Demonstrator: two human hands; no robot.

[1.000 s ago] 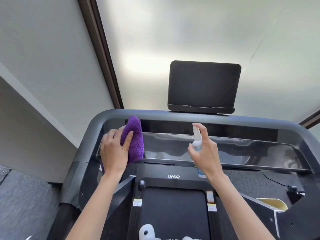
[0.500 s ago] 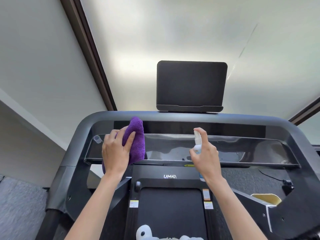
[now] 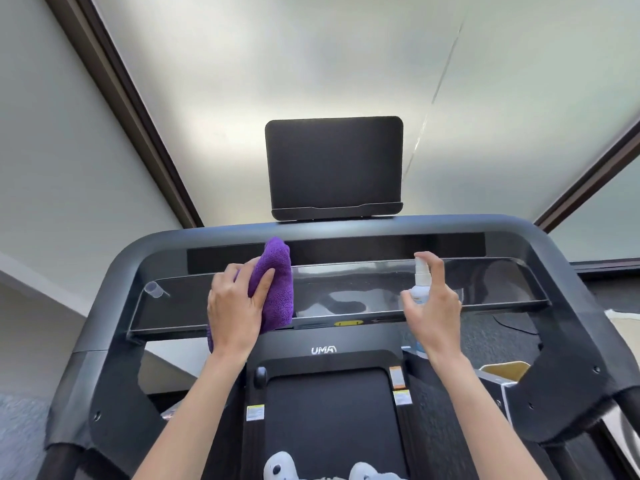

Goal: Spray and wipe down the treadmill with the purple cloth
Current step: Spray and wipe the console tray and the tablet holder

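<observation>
While the left hand (image 3: 235,308) grips the purple cloth (image 3: 275,278) with curled fingers (image 3: 263,282), the cloth presses against the clear shelf (image 3: 485,282) of the treadmill (image 3: 571,341), left of the shelf's middle. Its top reaches the dark strip under the upper rail. Toward the shelf's right half, the right hand (image 3: 434,306) holds a small white spray bottle (image 3: 421,282) upright, forefinger lying over the nozzle, fingers wrapped around its body. Above the rail's middle stands a black tablet holder (image 3: 334,166).

bunched purple cloth (image 3: 275,282) (upright) against black treadmill (image 3: 346,223) console.
</observation>
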